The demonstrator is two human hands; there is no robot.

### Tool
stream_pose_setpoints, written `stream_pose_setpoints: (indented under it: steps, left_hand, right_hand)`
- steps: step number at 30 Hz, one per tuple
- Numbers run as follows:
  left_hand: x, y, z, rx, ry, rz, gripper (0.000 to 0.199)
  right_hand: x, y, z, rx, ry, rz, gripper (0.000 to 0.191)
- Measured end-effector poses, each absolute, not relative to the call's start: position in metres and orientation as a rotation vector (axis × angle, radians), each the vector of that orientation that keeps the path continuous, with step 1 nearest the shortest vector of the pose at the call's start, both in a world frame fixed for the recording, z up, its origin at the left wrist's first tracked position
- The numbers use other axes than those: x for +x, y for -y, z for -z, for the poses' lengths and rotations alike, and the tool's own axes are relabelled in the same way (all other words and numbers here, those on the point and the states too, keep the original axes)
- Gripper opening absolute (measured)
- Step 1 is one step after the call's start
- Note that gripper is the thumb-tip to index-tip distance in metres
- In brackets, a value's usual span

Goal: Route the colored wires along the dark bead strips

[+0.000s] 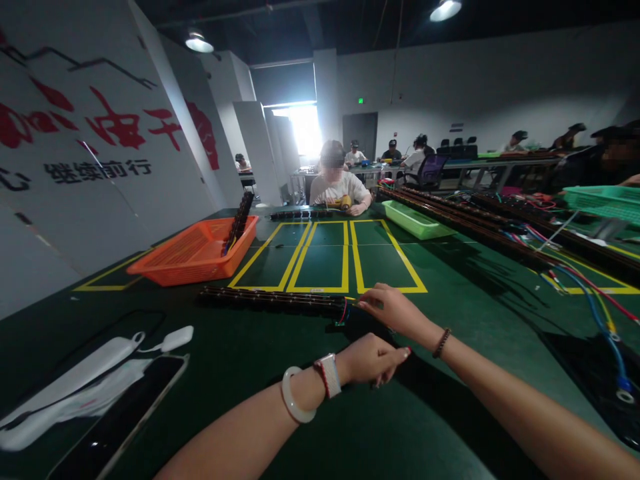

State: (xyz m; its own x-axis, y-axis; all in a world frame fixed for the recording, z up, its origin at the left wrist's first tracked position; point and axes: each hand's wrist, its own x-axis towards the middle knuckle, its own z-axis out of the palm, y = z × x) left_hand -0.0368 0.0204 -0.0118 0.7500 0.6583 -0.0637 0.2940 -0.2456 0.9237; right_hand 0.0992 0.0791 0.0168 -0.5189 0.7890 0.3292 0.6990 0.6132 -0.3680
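A long black strip assembly (pixel 275 301) lies crosswise on the green table, with thin wires at its right end. My right hand (pixel 390 308) is at that end, thumb and fingertips pinched on a thin yellow wire (pixel 351 298). Below and in front of it, my left hand (pixel 373 360) points to the right with its fingers drawn together near a small red tip (pixel 409 350). What the left fingers hold, if anything, is too small to tell. The left forearm crosses in front of the strip's right end.
An orange basket (pixel 185 263) with a black strip stands at left. Behind are a green tray (pixel 417 220) and a seated person (pixel 337 180). Long dark strips (pixel 465 220) with cables lie at right. A phone (pixel 125 413) and white pouch sit near left.
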Motion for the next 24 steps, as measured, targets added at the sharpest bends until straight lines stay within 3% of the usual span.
stream_pose_setpoints:
  steps: [7, 13, 18, 24]
  left_hand:
    - [-0.041, -0.018, 0.015, 2.302, -0.690, -0.461, 0.040]
    - [-0.039, -0.019, 0.022, 2.399, -0.763, -0.371, 0.032]
    - [-0.039, -0.020, 0.023, 2.453, -0.746, -0.376, 0.032]
    - [-0.039, -0.019, 0.018, 2.523, -0.757, -0.367, 0.034]
  right_hand:
    - [0.047, -0.099, -0.007, -1.052, 2.494, -0.173, 0.053]
    - [0.017, -0.104, -0.001, -1.190, 2.578, -0.166, 0.032]
    - [0.013, -0.104, -0.001, -1.245, 2.564, -0.257, 0.029]
    - [0.042, -0.096, -0.027, -1.188, 2.472, 0.069, 0.031]
